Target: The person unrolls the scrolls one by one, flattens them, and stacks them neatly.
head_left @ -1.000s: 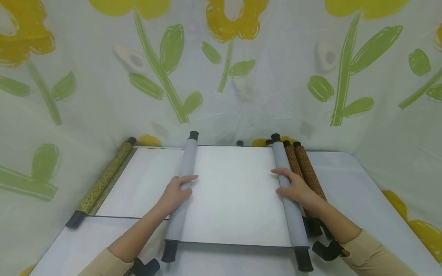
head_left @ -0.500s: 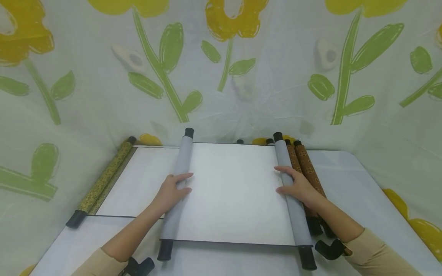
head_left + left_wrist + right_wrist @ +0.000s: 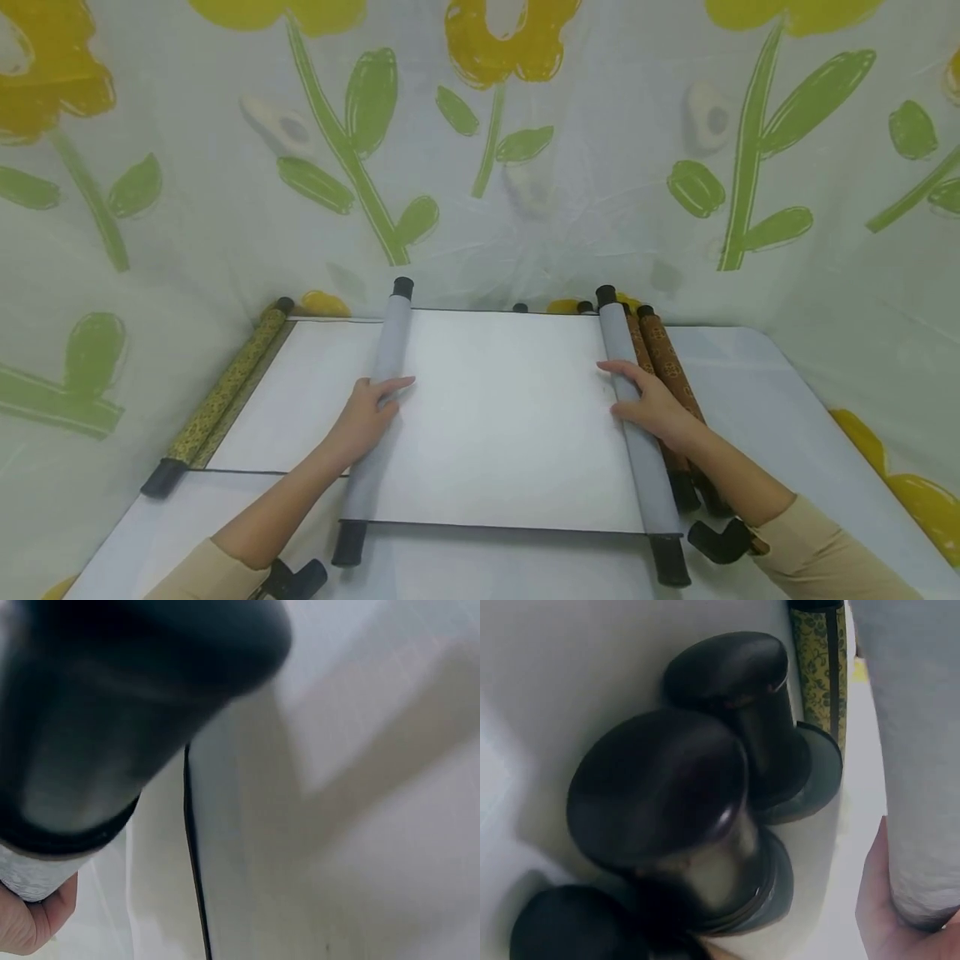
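A hanging scroll with pale grey rollers and black end knobs lies partly unrolled in the head view, its white sheet (image 3: 502, 417) showing between them. My left hand (image 3: 362, 423) grips the left roller (image 3: 390, 342) near its middle, thumb and index finger over the top. On the opposite side my right hand (image 3: 654, 406) holds the right roller (image 3: 652, 483) in the same way. The left wrist view has a black knob (image 3: 82, 750) very close, with fingers (image 3: 30, 922) curled under the grey roll. Fingers (image 3: 881, 915) also curl around the grey roll (image 3: 922, 772) in the right wrist view.
A yellow-green patterned scroll (image 3: 225, 392) lies spread at the left, its white sheet (image 3: 300, 392) running under the grey one. Brown patterned rolls (image 3: 671, 358) lie close along the right roller. White table surface (image 3: 795, 450) extends right. A flower-printed curtain (image 3: 585, 183) hangs behind.
My left hand has moved left with its roller, and the right roller has shifted slightly right. More white sheet shows between them now.
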Demonstrator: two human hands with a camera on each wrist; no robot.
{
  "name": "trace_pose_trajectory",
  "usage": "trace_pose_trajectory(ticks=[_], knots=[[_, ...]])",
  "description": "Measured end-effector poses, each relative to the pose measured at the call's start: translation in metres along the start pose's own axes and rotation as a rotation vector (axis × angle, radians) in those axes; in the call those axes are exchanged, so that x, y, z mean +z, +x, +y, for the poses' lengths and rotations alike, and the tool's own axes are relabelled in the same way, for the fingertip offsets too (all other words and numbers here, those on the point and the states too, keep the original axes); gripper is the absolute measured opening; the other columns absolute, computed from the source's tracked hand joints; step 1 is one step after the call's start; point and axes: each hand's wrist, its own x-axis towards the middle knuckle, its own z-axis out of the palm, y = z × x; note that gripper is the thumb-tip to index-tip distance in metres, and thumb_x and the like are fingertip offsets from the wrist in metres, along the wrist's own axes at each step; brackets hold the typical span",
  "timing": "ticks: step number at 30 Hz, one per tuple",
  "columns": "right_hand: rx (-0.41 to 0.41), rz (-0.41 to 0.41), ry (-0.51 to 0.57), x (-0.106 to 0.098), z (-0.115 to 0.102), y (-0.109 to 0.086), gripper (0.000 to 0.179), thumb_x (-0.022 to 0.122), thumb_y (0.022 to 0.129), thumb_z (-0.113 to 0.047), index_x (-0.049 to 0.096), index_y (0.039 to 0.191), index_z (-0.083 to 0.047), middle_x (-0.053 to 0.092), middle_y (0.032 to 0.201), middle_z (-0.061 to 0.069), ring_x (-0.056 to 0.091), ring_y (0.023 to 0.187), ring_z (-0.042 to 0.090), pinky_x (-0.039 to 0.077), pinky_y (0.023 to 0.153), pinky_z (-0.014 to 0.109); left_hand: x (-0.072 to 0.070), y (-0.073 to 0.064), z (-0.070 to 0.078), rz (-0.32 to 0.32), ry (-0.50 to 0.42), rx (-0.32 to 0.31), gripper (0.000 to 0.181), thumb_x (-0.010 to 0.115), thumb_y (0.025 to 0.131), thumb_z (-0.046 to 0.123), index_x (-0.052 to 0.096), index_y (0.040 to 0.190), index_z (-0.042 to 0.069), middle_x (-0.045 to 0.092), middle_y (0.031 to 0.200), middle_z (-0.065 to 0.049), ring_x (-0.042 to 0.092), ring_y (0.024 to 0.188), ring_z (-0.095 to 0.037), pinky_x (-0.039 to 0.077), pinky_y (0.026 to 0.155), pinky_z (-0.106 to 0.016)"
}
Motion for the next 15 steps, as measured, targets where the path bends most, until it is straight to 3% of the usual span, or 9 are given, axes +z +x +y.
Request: trace_pose_trajectory(ticks=[3,8,15], knots=[[-0.009,0.001,-0.014,-0.0015,0.0023,0.0003,0.061,0.055,0.08,0.004,0.045,0.139,-0.008,0.025,0.151,0.025,0.02,0.138,0.043,0.027,0.102,0.061,-0.0035,-0.0035,0.0003,0.002,0.011,0.006,0.042,0.04,0.095,0.008,0.054,0.134,0.012,0.037,0.12,-0.027,0.046,0.098,-0.034,0.044,0.069,-0.036],[-0.004,-0.001,-0.012,-0.0039,0.0058,0.0015,0.053,0.051,0.082,0.003,0.052,0.134,-0.006,0.028,0.149,0.025,0.027,0.129,0.038,0.032,0.091,0.05,-0.0074,-0.0068,-0.0004,-0.009,0.012,-0.001,0.043,0.037,0.095,0.01,0.051,0.136,0.01,0.037,0.12,-0.027,0.047,0.092,-0.031,0.043,0.067,-0.036],[0.035,-0.018,0.047,-0.0048,0.0066,0.0007,0.052,0.055,0.082,0.002,0.051,0.134,-0.005,0.025,0.151,0.025,0.022,0.133,0.041,0.032,0.095,0.054,-0.009,-0.0033,-0.0057,0.012,0.01,-0.023,0.048,0.065,0.088,0.02,0.054,0.134,0.015,0.045,0.119,-0.024,0.049,0.105,-0.035,0.046,0.074,-0.045]])
